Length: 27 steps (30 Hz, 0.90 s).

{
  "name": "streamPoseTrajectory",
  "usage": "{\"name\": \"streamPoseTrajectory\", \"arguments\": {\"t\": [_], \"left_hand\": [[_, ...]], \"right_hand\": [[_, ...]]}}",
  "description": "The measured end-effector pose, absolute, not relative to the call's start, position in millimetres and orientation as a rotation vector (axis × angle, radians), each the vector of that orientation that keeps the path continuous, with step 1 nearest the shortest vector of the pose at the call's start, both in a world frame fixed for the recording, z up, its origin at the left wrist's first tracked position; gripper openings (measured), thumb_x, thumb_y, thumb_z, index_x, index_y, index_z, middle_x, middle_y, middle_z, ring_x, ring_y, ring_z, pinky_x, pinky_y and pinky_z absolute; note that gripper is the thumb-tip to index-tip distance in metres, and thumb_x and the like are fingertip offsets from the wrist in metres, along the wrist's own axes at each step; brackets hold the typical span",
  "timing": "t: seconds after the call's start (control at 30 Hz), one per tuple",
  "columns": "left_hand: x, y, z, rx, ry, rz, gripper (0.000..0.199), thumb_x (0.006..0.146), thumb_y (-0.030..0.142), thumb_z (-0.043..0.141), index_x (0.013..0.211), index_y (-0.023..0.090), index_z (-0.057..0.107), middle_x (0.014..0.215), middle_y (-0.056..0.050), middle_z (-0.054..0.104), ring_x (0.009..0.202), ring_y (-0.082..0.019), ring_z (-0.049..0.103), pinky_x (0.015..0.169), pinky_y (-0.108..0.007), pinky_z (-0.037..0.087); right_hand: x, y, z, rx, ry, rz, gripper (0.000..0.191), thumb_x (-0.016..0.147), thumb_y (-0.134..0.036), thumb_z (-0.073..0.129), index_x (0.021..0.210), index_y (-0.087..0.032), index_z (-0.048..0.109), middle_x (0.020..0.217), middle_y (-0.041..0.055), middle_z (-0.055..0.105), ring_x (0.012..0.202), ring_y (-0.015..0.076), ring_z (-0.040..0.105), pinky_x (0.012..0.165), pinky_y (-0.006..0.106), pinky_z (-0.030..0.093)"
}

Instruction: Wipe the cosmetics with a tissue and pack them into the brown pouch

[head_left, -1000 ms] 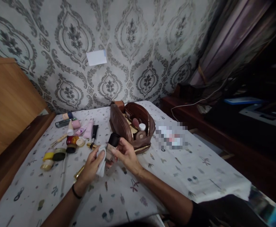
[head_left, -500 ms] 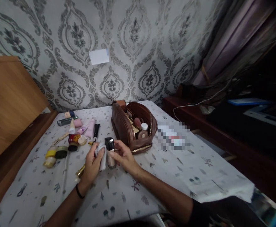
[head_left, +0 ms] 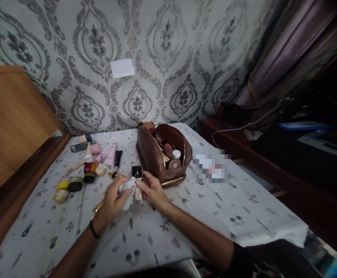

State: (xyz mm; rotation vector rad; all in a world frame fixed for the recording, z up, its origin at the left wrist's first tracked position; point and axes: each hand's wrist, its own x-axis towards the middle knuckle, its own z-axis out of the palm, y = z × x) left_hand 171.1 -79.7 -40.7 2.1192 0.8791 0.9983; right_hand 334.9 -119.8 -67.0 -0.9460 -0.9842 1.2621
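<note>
A glass foundation bottle (head_left: 139, 193) with a black cap is held upright by my right hand (head_left: 154, 193), fingers closed on its right side. My left hand (head_left: 115, 197) pinches a pale grey cloth (head_left: 127, 190), which lies against the bottle's left side. Just beyond my hands stands a brown makeup bag (head_left: 148, 154), unzipped, with a white-lidded jar (head_left: 176, 154) and other cosmetics inside. A gold tube (head_left: 98, 207) lies partly hidden behind my left hand. Near that hand's fingertips is a black tube (head_left: 117, 159).
Several cosmetics lie at the left: pink tubes (head_left: 110, 154), a yellow-lidded jar (head_left: 62, 186), a dark green jar (head_left: 75, 184) and a dark bottle (head_left: 83, 147). A wooden panel (head_left: 15, 123) borders the left side. Right of the bag is a blurred-out item (head_left: 211, 166).
The cloth has moved onto the bottle and now touches its side, where before it was bunched just left of it. The bottle has turned more upright and shifted slightly right.
</note>
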Motion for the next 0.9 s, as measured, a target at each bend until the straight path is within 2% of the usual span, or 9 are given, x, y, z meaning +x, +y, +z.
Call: {"name": "streamPoseTrajectory", "arguments": {"t": [0.13, 0.33, 0.5, 0.67, 0.77, 0.9], "left_hand": [[166, -78, -33, 2.160, 0.811, 0.782, 0.014, 0.084, 0.035, 0.060, 0.083, 0.020, 0.060, 0.077, -0.001, 0.062, 0.073, -0.018, 0.057, 0.067, -0.027, 0.043], [157, -77, -26, 2.192, 0.687, 0.602, 0.011, 0.080, 0.027, 0.062, 0.075, 0.020, 0.056, 0.069, 0.003, 0.056, 0.067, -0.015, 0.051, 0.064, -0.025, 0.038], [154, -75, -30, 2.121, 0.738, 0.623, 0.010, 0.080, 0.029, 0.063, 0.081, 0.020, 0.061, 0.076, 0.001, 0.062, 0.073, -0.016, 0.056, 0.068, -0.026, 0.042], [155, -75, -28, 2.060, 0.794, 0.678, 0.015, 0.082, 0.035, 0.063, 0.083, 0.020, 0.064, 0.071, 0.002, 0.060, 0.066, -0.015, 0.054, 0.061, -0.024, 0.042], [154, -73, -27, 2.020, 0.819, 0.757, 0.018, 0.083, 0.037, 0.063, 0.089, 0.020, 0.065, 0.078, 0.000, 0.064, 0.072, -0.017, 0.058, 0.065, -0.025, 0.045], [152, -69, -30, 1.978, 0.866, 0.823, 0.023, 0.087, 0.039, 0.061, 0.098, 0.019, 0.065, 0.087, -0.002, 0.067, 0.082, -0.019, 0.060, 0.072, -0.026, 0.048]], "right_hand": [[337, -117, -68, -0.950, -0.918, 1.268, 0.062, 0.070, -0.064, 0.076, 0.105, -0.016, 0.058, 0.063, -0.0088, 0.050, 0.037, 0.0022, 0.036, 0.032, 0.017, 0.033], [335, -118, -64, -0.904, -0.879, 1.280, 0.057, 0.068, -0.064, 0.078, 0.091, -0.018, 0.054, 0.063, -0.0097, 0.049, 0.036, 0.0019, 0.036, 0.032, 0.017, 0.032], [337, -118, -63, -0.854, -0.911, 1.341, 0.057, 0.070, -0.063, 0.077, 0.092, -0.021, 0.045, 0.074, -0.0066, 0.062, 0.038, 0.0028, 0.043, 0.034, 0.016, 0.038], [337, -119, -65, -0.845, -0.958, 1.467, 0.063, 0.067, -0.059, 0.082, 0.099, -0.021, 0.043, 0.065, -0.0090, 0.062, 0.035, 0.0041, 0.045, 0.034, 0.017, 0.043], [337, -121, -62, -0.778, -0.972, 1.549, 0.065, 0.068, -0.056, 0.083, 0.109, -0.019, 0.048, 0.067, -0.0075, 0.062, 0.042, 0.0067, 0.052, 0.040, 0.020, 0.051], [337, -125, -57, -0.666, -0.934, 1.677, 0.062, 0.071, -0.051, 0.083, 0.113, -0.019, 0.051, 0.073, -0.0055, 0.063, 0.055, 0.0090, 0.061, 0.059, 0.029, 0.061]]}}
